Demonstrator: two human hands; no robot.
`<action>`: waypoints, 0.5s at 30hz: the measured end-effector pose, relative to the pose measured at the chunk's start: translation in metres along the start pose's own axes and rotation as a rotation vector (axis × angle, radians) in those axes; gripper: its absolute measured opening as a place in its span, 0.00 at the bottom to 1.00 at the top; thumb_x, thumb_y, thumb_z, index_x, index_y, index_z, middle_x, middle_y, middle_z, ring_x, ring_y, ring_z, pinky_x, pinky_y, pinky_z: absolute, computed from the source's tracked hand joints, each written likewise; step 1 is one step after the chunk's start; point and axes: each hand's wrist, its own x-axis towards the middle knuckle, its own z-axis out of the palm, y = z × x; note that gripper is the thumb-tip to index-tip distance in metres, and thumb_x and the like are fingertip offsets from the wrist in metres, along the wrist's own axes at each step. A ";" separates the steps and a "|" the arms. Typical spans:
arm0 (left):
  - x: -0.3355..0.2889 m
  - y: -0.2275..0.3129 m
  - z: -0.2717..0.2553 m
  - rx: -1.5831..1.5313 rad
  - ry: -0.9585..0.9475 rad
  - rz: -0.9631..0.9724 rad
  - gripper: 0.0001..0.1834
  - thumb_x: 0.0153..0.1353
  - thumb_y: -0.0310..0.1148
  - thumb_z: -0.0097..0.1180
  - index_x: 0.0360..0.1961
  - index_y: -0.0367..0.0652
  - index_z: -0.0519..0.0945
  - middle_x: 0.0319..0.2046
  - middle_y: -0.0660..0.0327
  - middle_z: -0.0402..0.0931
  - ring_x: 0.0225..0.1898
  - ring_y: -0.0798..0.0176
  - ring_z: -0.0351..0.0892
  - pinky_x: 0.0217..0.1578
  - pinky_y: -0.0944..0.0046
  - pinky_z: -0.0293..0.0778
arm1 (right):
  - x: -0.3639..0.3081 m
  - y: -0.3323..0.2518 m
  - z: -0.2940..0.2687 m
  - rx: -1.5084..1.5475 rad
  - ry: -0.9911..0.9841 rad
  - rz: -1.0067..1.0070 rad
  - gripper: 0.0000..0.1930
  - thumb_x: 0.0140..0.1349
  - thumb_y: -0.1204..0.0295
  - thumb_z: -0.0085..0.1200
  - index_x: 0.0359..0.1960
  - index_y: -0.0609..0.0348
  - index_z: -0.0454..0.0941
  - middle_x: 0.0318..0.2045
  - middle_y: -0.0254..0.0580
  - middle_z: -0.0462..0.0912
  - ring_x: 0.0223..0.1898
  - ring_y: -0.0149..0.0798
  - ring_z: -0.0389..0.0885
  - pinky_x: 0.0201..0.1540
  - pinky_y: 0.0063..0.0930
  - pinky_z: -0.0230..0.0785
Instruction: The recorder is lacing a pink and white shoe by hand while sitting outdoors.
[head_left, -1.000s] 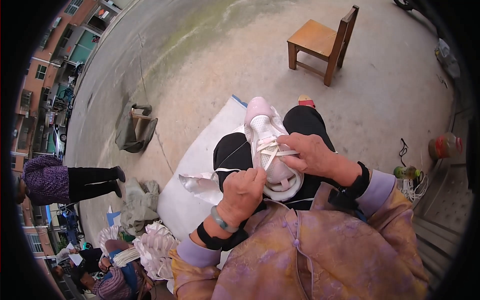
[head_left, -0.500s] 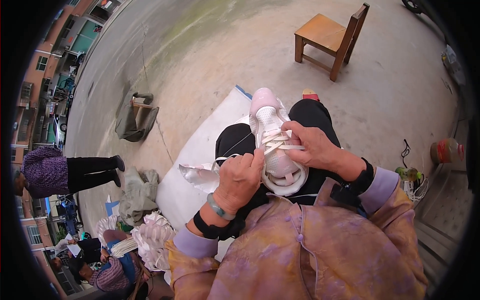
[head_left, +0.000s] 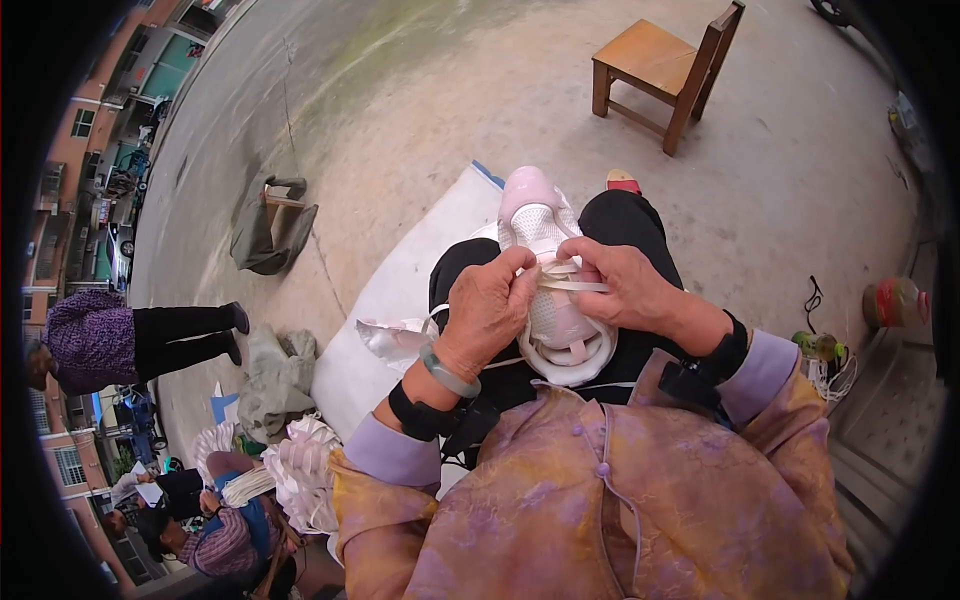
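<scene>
A white and pink sports shoe (head_left: pixel 545 225) lies on my lap, toe pointing away from me. Both hands work at its white flat lace (head_left: pixel 580 286). My left hand (head_left: pixel 488 310), with a green bangle on the wrist, pinches the lace near the shoe's middle. My right hand (head_left: pixel 625 285) grips the lace from the other side, fingers closed on it. The two sets of fingertips nearly touch over the shoe's tongue. My black trousers (head_left: pixel 640 225) show under the shoe.
A wooden chair (head_left: pixel 665 70) stands on the concrete ahead. A large white sack (head_left: pixel 400 300) lies to my left, with a pile of white laces (head_left: pixel 305 470) beside it. One person (head_left: pixel 120 335) stands at left; another sits at lower left (head_left: pixel 200 530). A jar (head_left: pixel 893 302) sits at right.
My hands have drawn closer together on the lace over the shoe's middle. The shoe stays on my lap.
</scene>
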 end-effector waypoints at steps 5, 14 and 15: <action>0.002 0.015 -0.002 0.053 -0.073 -0.095 0.06 0.54 0.29 0.56 0.30 0.36 0.75 0.13 0.62 0.67 0.17 0.76 0.63 0.19 0.70 0.62 | 0.000 0.004 0.001 0.020 0.019 -0.025 0.22 0.44 0.69 0.52 0.44 0.57 0.69 0.25 0.54 0.75 0.30 0.55 0.77 0.33 0.40 0.68; -0.002 0.005 0.000 0.069 -0.112 -0.024 0.08 0.49 0.26 0.54 0.31 0.36 0.74 0.15 0.56 0.71 0.15 0.65 0.70 0.20 0.65 0.66 | 0.005 0.009 0.000 0.033 -0.010 -0.087 0.23 0.41 0.70 0.52 0.44 0.57 0.69 0.22 0.49 0.72 0.26 0.50 0.75 0.30 0.37 0.66; -0.005 0.011 -0.001 0.089 -0.120 -0.073 0.08 0.49 0.25 0.53 0.33 0.37 0.74 0.16 0.54 0.72 0.16 0.61 0.72 0.21 0.64 0.68 | 0.004 0.011 0.000 0.046 -0.008 -0.090 0.23 0.41 0.72 0.52 0.44 0.57 0.69 0.18 0.45 0.67 0.22 0.45 0.73 0.27 0.33 0.64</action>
